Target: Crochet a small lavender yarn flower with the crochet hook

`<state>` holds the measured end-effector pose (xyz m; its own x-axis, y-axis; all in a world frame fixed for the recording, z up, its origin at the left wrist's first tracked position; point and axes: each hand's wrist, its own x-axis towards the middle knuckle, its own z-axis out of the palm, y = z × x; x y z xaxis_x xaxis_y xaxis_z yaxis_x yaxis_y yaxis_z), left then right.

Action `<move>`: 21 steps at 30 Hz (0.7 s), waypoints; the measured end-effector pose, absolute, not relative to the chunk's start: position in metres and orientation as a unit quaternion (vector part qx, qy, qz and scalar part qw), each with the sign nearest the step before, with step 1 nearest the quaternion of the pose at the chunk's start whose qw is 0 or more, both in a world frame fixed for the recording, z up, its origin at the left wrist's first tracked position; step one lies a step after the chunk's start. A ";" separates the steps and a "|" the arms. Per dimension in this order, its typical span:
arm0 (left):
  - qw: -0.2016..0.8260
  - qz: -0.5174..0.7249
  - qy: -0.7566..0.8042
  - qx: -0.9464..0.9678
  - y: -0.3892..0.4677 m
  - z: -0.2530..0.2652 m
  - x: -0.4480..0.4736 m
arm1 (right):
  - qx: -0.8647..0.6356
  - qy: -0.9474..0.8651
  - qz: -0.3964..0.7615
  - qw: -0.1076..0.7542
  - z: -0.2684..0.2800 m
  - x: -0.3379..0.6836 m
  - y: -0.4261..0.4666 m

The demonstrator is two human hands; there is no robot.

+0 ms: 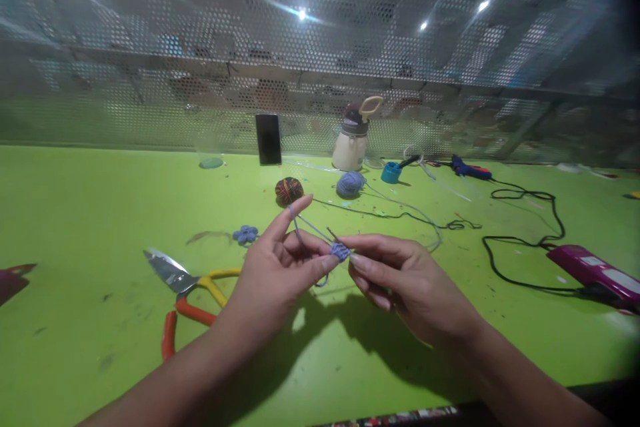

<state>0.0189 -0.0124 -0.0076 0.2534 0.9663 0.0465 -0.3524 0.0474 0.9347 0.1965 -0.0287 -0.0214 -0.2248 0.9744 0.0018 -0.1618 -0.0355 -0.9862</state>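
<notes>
A small purple crochet piece (pixel 340 252) is pinched between the thumb and fingers of my left hand (pixel 287 260). Purple yarn (pixel 314 227) loops over that hand's raised index finger and runs down to the piece. My right hand (pixel 405 273) is closed at the piece's right side, its thumb and index finger pressed together on a thin crochet hook (pixel 332 234). The hook's tip pokes out above the piece; most of its shaft is hidden by the fingers. A finished-looking purple crochet flower (pixel 245 235) lies on the table, left of my left hand.
Scissors (pixel 187 283) with yellow and orange handles lie partly behind my left forearm. Beyond my hands are a multicoloured yarn ball (pixel 289 191), a purple yarn ball (pixel 351 183), a phone (pixel 269 139), a bottle (pixel 350 147) and a blue pot (pixel 391 173). A glue gun (pixel 470 168) and cord lie right.
</notes>
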 end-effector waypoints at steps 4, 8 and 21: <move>0.570 0.490 0.369 0.548 -0.010 -0.008 0.017 | -0.434 -0.559 0.562 0.429 -0.018 0.199 -0.025; 0.379 0.477 0.378 0.697 -0.010 -0.020 0.014 | -0.456 -0.575 0.532 0.423 -0.017 0.198 -0.022; 0.479 0.565 0.352 0.572 -0.009 -0.021 0.020 | -0.370 -0.417 0.621 0.550 -0.027 0.178 -0.030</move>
